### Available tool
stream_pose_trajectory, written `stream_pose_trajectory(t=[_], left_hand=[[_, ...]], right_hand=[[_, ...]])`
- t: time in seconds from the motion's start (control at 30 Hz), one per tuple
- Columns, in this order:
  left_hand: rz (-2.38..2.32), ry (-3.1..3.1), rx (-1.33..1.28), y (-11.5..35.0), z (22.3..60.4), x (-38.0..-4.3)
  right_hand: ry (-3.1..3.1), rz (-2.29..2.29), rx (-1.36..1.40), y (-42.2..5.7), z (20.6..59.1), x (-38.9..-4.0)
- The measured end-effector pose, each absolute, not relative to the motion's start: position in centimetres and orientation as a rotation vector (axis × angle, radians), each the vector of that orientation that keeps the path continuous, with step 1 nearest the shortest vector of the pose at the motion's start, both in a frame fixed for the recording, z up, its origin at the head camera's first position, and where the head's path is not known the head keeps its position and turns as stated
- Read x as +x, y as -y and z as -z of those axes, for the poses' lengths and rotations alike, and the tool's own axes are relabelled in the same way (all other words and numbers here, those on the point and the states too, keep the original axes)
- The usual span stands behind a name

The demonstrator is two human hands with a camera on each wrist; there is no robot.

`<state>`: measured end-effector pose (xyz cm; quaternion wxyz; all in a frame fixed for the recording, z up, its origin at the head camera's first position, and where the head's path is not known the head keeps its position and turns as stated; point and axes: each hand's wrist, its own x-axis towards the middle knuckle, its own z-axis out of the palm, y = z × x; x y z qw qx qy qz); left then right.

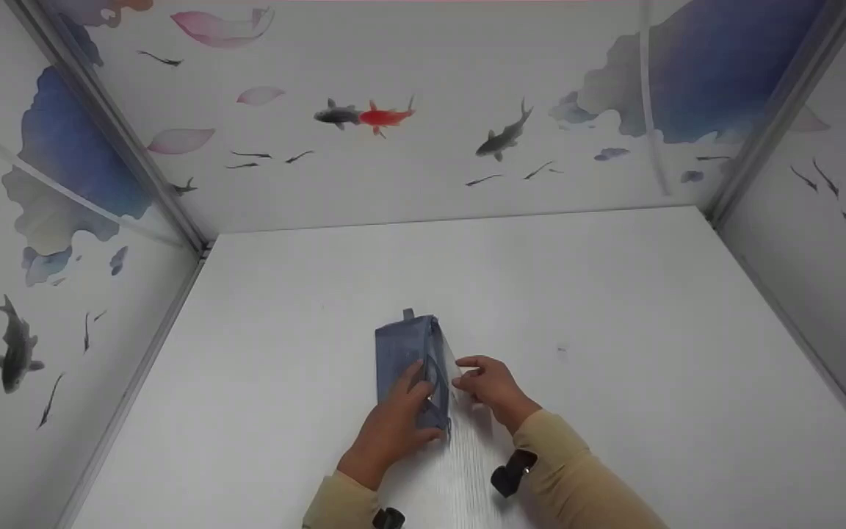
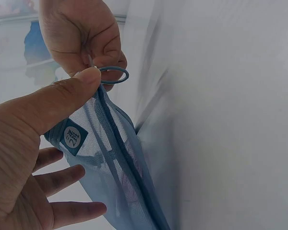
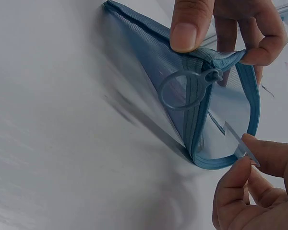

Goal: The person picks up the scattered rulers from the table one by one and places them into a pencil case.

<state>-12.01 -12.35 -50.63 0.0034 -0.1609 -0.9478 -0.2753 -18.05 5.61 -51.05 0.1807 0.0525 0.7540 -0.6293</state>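
Observation:
A blue mesh zipper pouch (image 1: 399,351) stands on the white surface, its narrow end toward me. My left hand (image 1: 391,430) grips it along the zipper edge, thumb on one side, in the right wrist view. There a ring-shaped zipper pull (image 3: 161,93) hangs beside the thumb, and a square label (image 2: 74,137) shows in the left wrist view. At the pouch's lower rim, my right hand (image 3: 259,187) pinches a thin clear plastic piece (image 3: 241,145) between thumb and forefinger. How far that piece reaches inside is unclear. Something pinkish shows faintly through the mesh.
White walls with painted fish and petals (image 1: 189,141) enclose the table (image 1: 269,308) on the left, back and right. A small pale mark (image 1: 561,351) lies to the right of the pouch. Dark wrist devices (image 1: 512,472) sit at both sleeves.

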Motion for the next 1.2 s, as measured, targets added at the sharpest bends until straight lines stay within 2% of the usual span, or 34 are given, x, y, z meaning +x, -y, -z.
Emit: stream_pose_trajectory(t=[1.2], left_hand=[[0.852,2.951,-0.526,12.3,50.6,-12.1]], right_hand=[[-2.17,1.801,0.157,-3.1,51.3,-17.9]])
